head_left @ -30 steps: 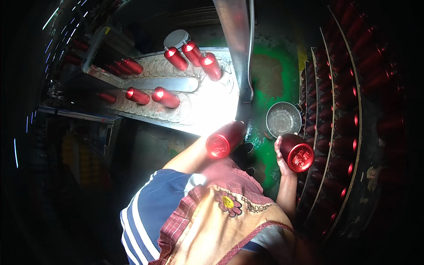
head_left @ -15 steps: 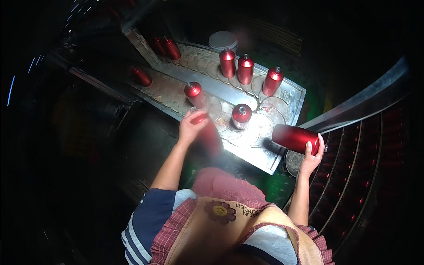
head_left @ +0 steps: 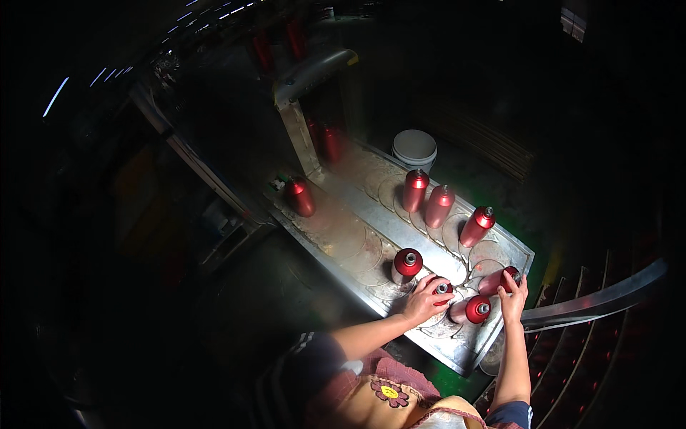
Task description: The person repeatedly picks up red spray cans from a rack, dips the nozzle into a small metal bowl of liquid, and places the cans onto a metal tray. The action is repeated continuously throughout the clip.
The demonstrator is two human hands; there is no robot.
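Our left hand curls its fingers around the shoulder of a red bottle, whose neck shows between thumb and fingers. Our right hand grips the upper part of a second red bottle near the conveyor's outer end; whether its base rests there, we cannot tell. Between our hands we see a third red bottle. Beyond our left hand stands a fourth red bottle, and three farther bottles line the opposite side.
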